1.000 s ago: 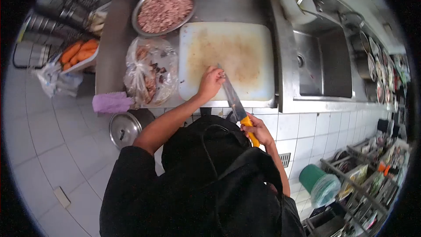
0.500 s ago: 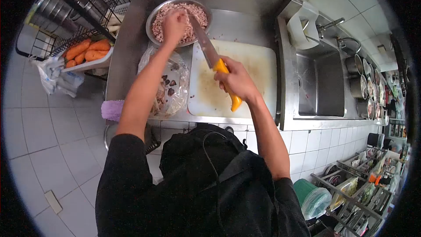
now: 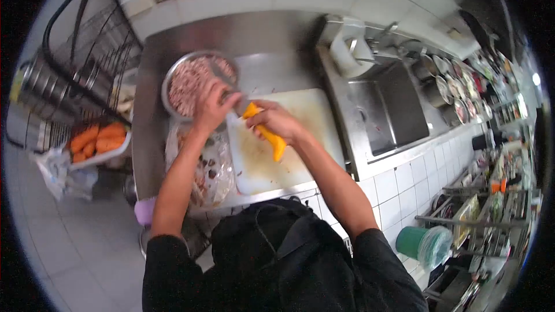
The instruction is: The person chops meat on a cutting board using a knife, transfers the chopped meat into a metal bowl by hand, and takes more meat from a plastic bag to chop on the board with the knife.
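My right hand [image 3: 277, 122] is closed round the yellow handle [image 3: 270, 137] of a large knife. The knife's blade [image 3: 219, 73] points up and left over a round metal bowl [image 3: 169, 99] of small pinkish chopped pieces that look like meat. My left hand [image 3: 211, 104] is at the blade over the bowl's near right rim, its fingers bent about the blade and partly blurred. Under my right hand lies a white cutting board [image 3: 300, 138] with brownish stains. Left of the board, below my left forearm, a clear plastic bag [image 3: 217, 176] holds dark and reddish pieces.
A metal sink [image 3: 399, 110] is to the right, with a white container [image 3: 351, 58] at its back corner. Carrots [image 3: 95, 138] fill a white tray at the left, beside a black wire rack [image 3: 115, 46]. A purple cloth [image 3: 144, 211] hangs at the counter's front left edge.
My left hand has moved from the bowl's middle along the blade toward the handle. The knife remains in my right hand. The view has shifted, so the counter appears lower and more to the left.
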### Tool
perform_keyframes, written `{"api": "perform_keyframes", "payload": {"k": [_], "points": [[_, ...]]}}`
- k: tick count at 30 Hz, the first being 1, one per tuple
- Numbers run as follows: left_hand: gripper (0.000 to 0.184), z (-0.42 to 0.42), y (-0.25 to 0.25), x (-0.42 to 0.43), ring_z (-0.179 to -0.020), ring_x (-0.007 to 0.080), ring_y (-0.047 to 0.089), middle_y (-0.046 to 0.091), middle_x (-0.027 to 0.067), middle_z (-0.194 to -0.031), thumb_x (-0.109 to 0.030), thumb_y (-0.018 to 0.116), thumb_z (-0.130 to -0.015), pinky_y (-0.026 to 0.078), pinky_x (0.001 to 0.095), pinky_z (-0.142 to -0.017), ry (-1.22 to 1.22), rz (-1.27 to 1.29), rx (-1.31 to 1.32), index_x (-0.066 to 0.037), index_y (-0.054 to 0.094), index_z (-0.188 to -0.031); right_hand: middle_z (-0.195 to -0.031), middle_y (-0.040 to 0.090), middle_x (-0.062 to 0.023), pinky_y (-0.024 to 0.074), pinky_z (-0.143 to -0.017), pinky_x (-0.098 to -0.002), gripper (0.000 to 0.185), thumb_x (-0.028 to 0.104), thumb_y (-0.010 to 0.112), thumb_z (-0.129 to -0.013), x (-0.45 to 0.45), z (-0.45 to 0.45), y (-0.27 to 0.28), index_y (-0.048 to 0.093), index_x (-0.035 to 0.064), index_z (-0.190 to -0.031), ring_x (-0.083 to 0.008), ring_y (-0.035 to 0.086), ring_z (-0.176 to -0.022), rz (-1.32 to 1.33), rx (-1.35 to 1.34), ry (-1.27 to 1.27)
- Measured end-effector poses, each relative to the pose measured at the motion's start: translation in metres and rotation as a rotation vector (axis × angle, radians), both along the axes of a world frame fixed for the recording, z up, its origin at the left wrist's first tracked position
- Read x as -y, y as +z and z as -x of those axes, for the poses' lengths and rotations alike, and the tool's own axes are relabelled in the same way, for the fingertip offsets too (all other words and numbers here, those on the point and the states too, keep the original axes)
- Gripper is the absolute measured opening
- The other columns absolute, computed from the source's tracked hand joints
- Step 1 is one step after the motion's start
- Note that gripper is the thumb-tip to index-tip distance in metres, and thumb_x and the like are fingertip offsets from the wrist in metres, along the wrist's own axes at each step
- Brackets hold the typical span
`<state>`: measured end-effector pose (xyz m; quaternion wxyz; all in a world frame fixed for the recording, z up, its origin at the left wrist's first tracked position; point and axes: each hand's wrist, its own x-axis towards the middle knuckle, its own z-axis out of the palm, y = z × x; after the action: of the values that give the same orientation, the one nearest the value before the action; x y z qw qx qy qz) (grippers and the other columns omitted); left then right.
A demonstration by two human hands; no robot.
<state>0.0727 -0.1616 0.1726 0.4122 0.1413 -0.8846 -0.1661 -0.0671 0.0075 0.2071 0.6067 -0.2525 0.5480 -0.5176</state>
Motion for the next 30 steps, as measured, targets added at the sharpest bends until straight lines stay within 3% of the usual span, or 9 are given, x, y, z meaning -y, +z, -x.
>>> {"api": "perform_keyframes", "payload": {"k": [3, 5, 7, 10, 14, 23, 27, 28, 30], "points": [[0.019, 0.001, -0.042, 0.06, -0.096, 0.0348, 0.061, 0.065, 0.0154, -0.1, -0.021, 0.063, -0.094, 0.049, 0.0447, -0.085, 0.214, 0.164, -0.051, -0.003, 0.066, -0.096, -0.086, 0.064, -0.0075, 0.0505, -0.052, -0.0309, 0.048, 0.003, 0.068, -0.08, 0.011, -0.005, 0.012, 0.057, 0.0011, -0.127, -0.0137, 0.06, -0.062, 0.048, -0.185, 0.03], [0.025, -0.009, -0.045, 0.096, -0.097, 0.0367, 0.066, 0.069, 0.018, -0.11, -0.015, 0.053, -0.098, 0.05, 0.0446, -0.091, 0.512, -0.189, 0.148, 0.0, 0.067, -0.111, -0.085, 0.064, -0.0069, 0.0509, -0.053, -0.0312, 0.05, 0.005, 0.067, -0.079, 0.007, -0.01, 0.02, 0.057, 0.001, -0.128, -0.0137, 0.061, -0.062, 0.018, -0.241, -0.01], [0.026, -0.026, -0.098, 0.148, -0.101, 0.0423, 0.061, 0.065, 0.0247, -0.108, -0.017, 0.055, -0.097, 0.048, 0.0496, -0.088, 0.632, 0.135, 0.249, 0.001, 0.067, -0.111, -0.085, 0.064, -0.0059, 0.0504, -0.052, -0.0299, 0.052, 0.005, 0.067, -0.079, -0.003, -0.009, 0.021, 0.056, -0.0005, -0.129, -0.0131, 0.06, -0.061, 0.064, -0.351, -0.01], [0.037, -0.023, -0.05, 0.097, -0.115, 0.0416, 0.059, 0.062, 0.0254, -0.124, -0.022, 0.051, -0.103, 0.046, 0.0488, -0.097, 0.562, -0.027, 0.326, 0.002, 0.062, -0.128, -0.089, 0.068, -0.0151, 0.0544, -0.063, -0.0398, 0.052, 0.005, 0.061, -0.079, -0.043, -0.014, 0.004, 0.055, 0.0002, -0.131, -0.0264, 0.067, -0.072, 0.043, -0.696, -0.167], [0.042, -0.025, -0.077, 0.098, -0.118, 0.0411, 0.059, 0.062, 0.0247, -0.13, -0.028, 0.048, -0.105, 0.045, 0.0452, -0.101, 0.452, -0.177, 0.217, 0.004, 0.06, -0.13, -0.099, 0.066, -0.0269, 0.0517, -0.08, -0.0524, 0.051, 0.005, 0.054, -0.079, -0.11, -0.007, -0.056, 0.055, 0.0047, -0.13, -0.044, 0.066, -0.093, -0.154, -1.235, -0.282], [0.056, -0.011, -0.044, 0.027, -0.105, 0.0446, 0.063, 0.067, 0.0282, -0.118, -0.043, 0.041, -0.108, 0.048, 0.0453, -0.093, 0.322, -0.447, 0.174, 0.005, 0.062, -0.129, -0.103, 0.063, -0.0239, 0.0545, -0.075, -0.0506, 0.047, 0.003, 0.058, -0.08, -0.193, 0.006, -0.134, 0.053, 0.0083, -0.127, -0.0417, 0.067, -0.091, -0.381, -1.372, -0.23], [0.049, -0.015, -0.059, 0.018, -0.094, 0.0337, 0.067, 0.069, 0.0271, -0.108, -0.036, 0.044, -0.108, 0.051, 0.043, -0.084, 0.249, -0.605, 0.066, 0.007, 0.064, -0.122, -0.105, 0.063, -0.0236, 0.055, -0.075, -0.0501, 0.049, 0.002, 0.058, -0.079, -0.198, 0.013, -0.148, 0.052, 0.0088, -0.128, -0.0413, 0.067, -0.092, -0.368, -1.376, -0.233], [0.046, -0.022, -0.057, 0.01, -0.091, 0.0313, 0.066, 0.07, 0.0265, -0.105, -0.033, 0.046, -0.108, 0.05, 0.041, -0.084, 0.293, -0.422, 0.087, 0.009, 0.065, -0.116, -0.104, 0.063, -0.0236, 0.0551, -0.075, -0.0501, 0.05, 0.001, 0.058, -0.079, -0.197, 0.016, -0.152, 0.051, 0.0088, -0.128, -0.0412, 0.066, -0.092, -0.353, -1.373, -0.237], [0.042, -0.029, -0.051, -0.008, -0.089, 0.0337, 0.065, 0.071, 0.0237, -0.102, -0.031, 0.05, -0.106, 0.049, 0.0421, -0.083, 0.3, -0.541, 0.064, 0.007, 0.066, -0.109, -0.102, 0.064, -0.0208, 0.0553, -0.073, -0.0498, 0.047, 0.007, 0.055, -0.086, -0.195, 0.021, -0.164, 0.053, 0.0122, -0.133, -0.0396, 0.067, -0.086, -0.351, -1.437, -0.225]]}}
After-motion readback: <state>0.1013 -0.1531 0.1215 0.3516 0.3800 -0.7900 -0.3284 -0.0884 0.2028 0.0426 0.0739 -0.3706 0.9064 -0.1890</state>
